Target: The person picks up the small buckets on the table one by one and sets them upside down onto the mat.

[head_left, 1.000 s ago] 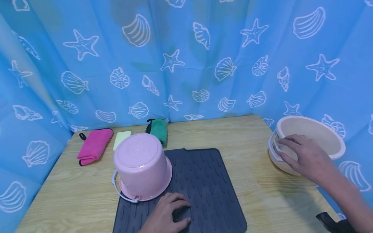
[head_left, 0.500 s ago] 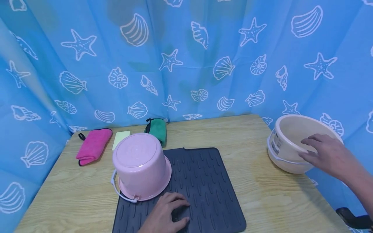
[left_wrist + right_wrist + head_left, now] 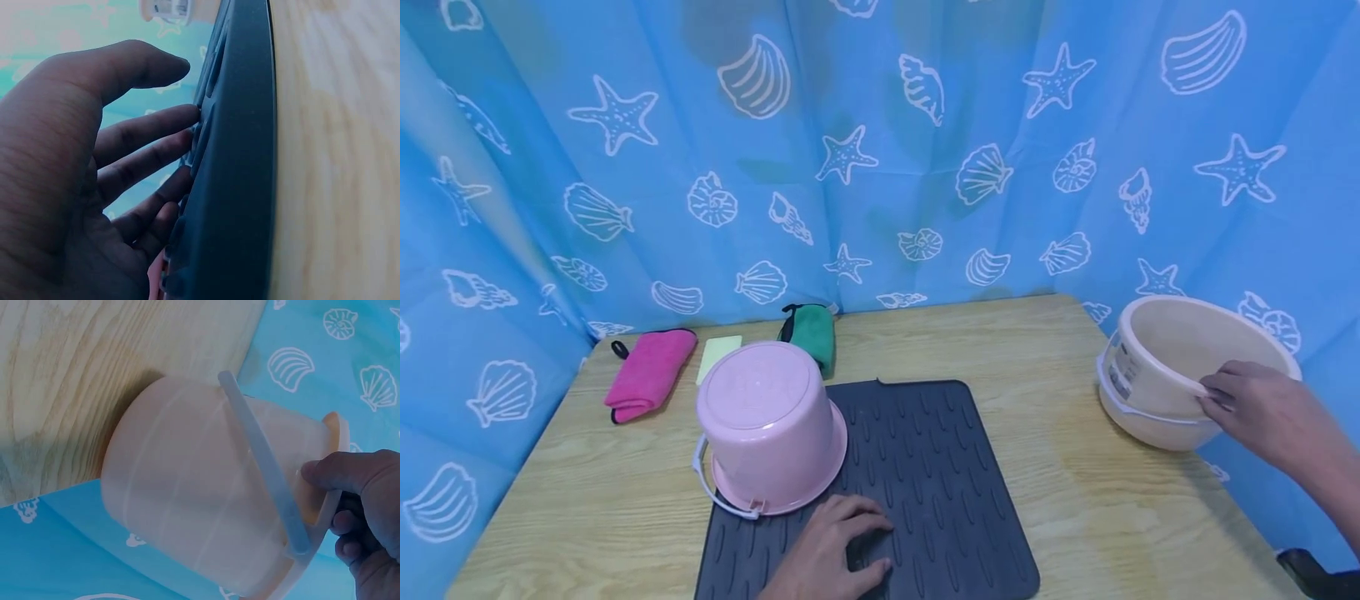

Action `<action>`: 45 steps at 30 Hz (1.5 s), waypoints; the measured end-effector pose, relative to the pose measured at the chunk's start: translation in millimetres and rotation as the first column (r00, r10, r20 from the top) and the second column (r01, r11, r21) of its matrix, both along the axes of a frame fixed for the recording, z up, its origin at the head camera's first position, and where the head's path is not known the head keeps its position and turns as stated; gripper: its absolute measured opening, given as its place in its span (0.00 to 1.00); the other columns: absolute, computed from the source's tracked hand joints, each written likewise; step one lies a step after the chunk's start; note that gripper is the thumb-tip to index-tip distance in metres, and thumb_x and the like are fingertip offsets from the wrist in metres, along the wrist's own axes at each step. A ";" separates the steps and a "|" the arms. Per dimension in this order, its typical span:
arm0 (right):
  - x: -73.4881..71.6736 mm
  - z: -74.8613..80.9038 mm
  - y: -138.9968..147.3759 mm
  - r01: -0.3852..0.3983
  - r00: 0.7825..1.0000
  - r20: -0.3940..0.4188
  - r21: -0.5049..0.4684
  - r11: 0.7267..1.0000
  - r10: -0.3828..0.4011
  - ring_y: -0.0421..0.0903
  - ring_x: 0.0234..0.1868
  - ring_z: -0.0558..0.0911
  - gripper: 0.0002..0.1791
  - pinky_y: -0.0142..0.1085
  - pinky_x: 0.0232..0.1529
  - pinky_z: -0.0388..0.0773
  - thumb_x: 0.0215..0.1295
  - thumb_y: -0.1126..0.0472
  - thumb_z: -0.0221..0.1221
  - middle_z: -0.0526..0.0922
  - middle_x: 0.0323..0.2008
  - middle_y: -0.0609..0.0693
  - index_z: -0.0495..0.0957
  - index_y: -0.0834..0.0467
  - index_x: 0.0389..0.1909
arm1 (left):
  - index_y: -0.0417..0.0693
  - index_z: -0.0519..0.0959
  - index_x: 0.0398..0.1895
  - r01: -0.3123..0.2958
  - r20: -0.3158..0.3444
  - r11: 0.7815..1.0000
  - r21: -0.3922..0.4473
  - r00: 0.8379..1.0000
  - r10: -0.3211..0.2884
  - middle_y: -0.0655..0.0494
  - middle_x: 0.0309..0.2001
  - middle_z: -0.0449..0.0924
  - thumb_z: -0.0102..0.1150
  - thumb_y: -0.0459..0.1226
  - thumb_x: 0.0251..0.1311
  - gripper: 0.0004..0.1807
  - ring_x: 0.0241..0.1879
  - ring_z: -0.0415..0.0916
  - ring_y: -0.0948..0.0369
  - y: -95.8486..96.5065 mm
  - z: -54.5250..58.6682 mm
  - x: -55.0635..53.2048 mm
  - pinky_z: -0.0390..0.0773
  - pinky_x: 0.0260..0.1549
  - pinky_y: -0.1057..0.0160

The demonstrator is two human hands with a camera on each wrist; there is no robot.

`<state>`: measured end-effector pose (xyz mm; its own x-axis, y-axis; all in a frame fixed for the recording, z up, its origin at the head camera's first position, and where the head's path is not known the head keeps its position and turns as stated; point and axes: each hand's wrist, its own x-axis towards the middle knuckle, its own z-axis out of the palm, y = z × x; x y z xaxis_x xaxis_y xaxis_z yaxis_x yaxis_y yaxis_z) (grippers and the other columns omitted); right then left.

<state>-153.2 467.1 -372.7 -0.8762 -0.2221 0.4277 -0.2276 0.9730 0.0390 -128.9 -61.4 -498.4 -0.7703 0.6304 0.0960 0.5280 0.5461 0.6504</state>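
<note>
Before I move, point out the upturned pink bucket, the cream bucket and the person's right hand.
Pink bucket [image 3: 777, 454]: head view, on its side wall.
Cream bucket [image 3: 206, 481]: right wrist view, on its outer side wall.
Right hand [image 3: 1258, 410]: head view, on the back of the hand.

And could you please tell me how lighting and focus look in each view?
Head view: curtain pattern clear, soft shine on the pink bucket; left wrist view: left hand dark against a washed-out curtain, tabletop blurred; right wrist view: somewhat dim, with a shadow on the tabletop beside the cream bucket.
</note>
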 end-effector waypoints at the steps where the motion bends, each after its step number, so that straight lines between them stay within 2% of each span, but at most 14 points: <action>1: 1.2 0.1 0.0 -0.004 1.000 -0.011 -0.002 1.000 0.004 0.50 0.20 0.76 0.11 0.47 0.22 0.77 0.43 0.72 0.74 0.77 0.21 0.53 0.82 0.71 0.26 | 0.65 0.83 0.51 0.002 0.004 1.000 0.001 1.000 -0.002 0.69 0.54 0.74 0.62 0.53 0.63 0.15 0.55 0.70 0.64 -0.2 -0.4 0.0 0.72 0.54 0.49; 5: 5.2 0.1 2.0 -0.059 0.994 -0.091 0.008 0.998 0.059 0.45 0.19 0.73 0.10 0.41 0.18 0.72 0.40 0.75 0.74 0.77 0.20 0.51 0.83 0.69 0.26 | 0.66 0.83 0.51 0.004 0.002 1.000 0.005 1.000 -0.004 0.70 0.54 0.74 0.62 0.54 0.64 0.15 0.55 0.70 0.64 -0.4 -1.6 -0.2 0.73 0.54 0.49; 8: 6.5 2.0 1.2 -0.074 0.989 -0.124 0.002 0.997 0.074 0.41 0.17 0.71 0.08 0.37 0.16 0.68 0.43 0.75 0.73 0.77 0.20 0.50 0.84 0.69 0.26 | 0.66 0.83 0.51 0.001 -0.006 1.000 0.005 1.000 -0.001 0.70 0.54 0.74 0.62 0.54 0.63 0.15 0.55 0.70 0.64 -0.6 -1.6 0.0 0.73 0.54 0.49; 17: 11.1 17.4 -23.2 -0.009 0.995 -0.102 -0.068 0.998 0.002 0.40 0.17 0.71 0.11 0.34 0.15 0.66 0.46 0.72 0.73 0.78 0.23 0.52 0.85 0.69 0.33 | 0.65 0.83 0.50 0.001 -0.015 1.000 0.000 1.000 -0.001 0.69 0.54 0.74 0.62 0.53 0.64 0.15 0.55 0.70 0.64 -0.5 -1.5 -0.6 0.73 0.55 0.50; 26: 10.5 26.7 -49.9 -0.041 0.991 -0.132 -0.141 0.989 0.022 0.35 0.19 0.70 0.11 0.32 0.16 0.66 0.47 0.69 0.74 0.79 0.22 0.47 0.87 0.65 0.34 | 0.66 0.83 0.51 -0.003 0.007 1.000 -0.016 1.000 0.003 0.70 0.54 0.74 0.61 0.55 0.64 0.15 0.55 0.69 0.64 0.0 -1.8 -0.6 0.73 0.55 0.49; 33: 8.9 26.5 -61.1 -0.090 0.982 -0.180 -0.166 0.982 0.059 0.34 0.20 0.70 0.12 0.27 0.16 0.63 0.43 0.70 0.75 0.79 0.23 0.46 0.88 0.63 0.32 | 0.66 0.83 0.51 -0.006 -0.015 1.000 -0.009 1.000 0.006 0.70 0.54 0.74 0.61 0.54 0.64 0.15 0.55 0.70 0.65 -0.7 -2.6 -0.8 0.73 0.55 0.49; 40: 7.9 28.3 -72.6 -0.106 0.980 -0.187 -0.183 0.977 0.072 0.35 0.20 0.71 0.12 0.25 0.16 0.64 0.44 0.70 0.75 0.80 0.23 0.48 0.88 0.63 0.33 | 0.66 0.83 0.50 -0.026 -0.025 1.000 -0.014 0.999 0.026 0.71 0.54 0.74 0.62 0.53 0.63 0.14 0.55 0.69 0.66 -0.3 -1.2 -0.6 0.73 0.55 0.50; 45: 8.5 28.6 -79.1 -0.130 0.976 -0.199 -0.197 0.972 0.090 0.32 0.20 0.72 0.12 0.23 0.17 0.63 0.43 0.70 0.75 0.82 0.24 0.48 0.88 0.62 0.33 | 0.66 0.83 0.51 -0.026 -0.044 1.000 -0.017 0.999 0.025 0.71 0.54 0.74 0.63 0.52 0.63 0.14 0.54 0.69 0.66 0.1 -1.7 -0.4 0.73 0.55 0.51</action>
